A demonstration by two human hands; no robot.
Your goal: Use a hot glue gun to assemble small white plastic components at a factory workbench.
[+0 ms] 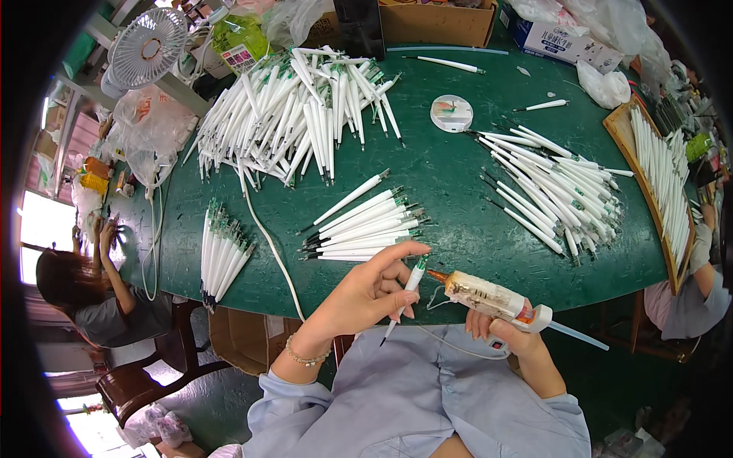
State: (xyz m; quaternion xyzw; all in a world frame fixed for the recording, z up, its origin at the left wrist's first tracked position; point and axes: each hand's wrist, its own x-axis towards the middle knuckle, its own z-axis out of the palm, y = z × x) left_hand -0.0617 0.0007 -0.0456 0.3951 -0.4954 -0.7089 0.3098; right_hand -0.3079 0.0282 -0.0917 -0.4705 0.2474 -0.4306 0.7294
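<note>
My left hand [359, 294] pinches a white pen-shaped stick [411, 286], its green circuit-board end up and its thin dark tip pointing down. In my right hand [523, 347] is a hot glue gun [489, 296], gripped by the handle. A translucent glue stick [578, 334] sticks out of its back. The gun's brown nozzle [437, 275] is close beside the green end; I cannot tell whether they touch. Just beyond my left hand lies a fanned row of similar white sticks [370, 221] on the green table [450, 198].
A big heap of white sticks [282, 114] lies at the far left, a small bundle [224, 256] nearer. More sticks [553, 187] lie at right, by a wooden tray [649, 187] of them. A round mirror-like disc [451, 114], a fan [149, 46] and a white cable [267, 237] are around.
</note>
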